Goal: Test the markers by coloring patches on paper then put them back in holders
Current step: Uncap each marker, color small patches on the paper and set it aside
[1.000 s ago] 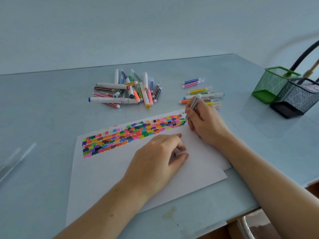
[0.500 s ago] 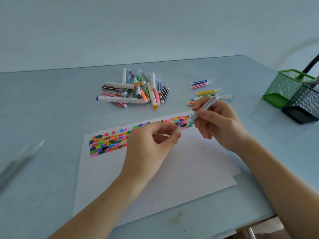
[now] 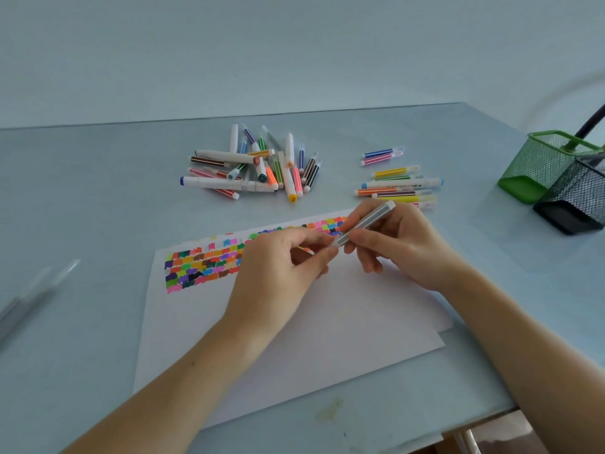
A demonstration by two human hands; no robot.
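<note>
Right hand: a grey striped marker is gripped between thumb and curled fingers, barrel tilted, far end up and to the right, near end pointing toward the left hand. Left hand: fingers curled, thumb and fingertips pinched at the marker's near end; a cap is presumably held there, but it can't be made out. Both hands are held just above the paper, meeting over its upper right part.

Paper is laid flat on the surface, with a second sheet seen under its right edge. A band of colored patches is drawn along the paper's top edge, partly hidden behind the hands.

Beyond the paper, a loose pile of markers is heaped at center, crossing each other. A smaller group of markers is laid roughly parallel to the right of it, just past the right hand.

At the far right, a green mesh holder and a black mesh holder are set touching, the black one nearer. Contents of the holders can't be made out.

A blurred pale object is seen at the left edge of the surface.
</note>
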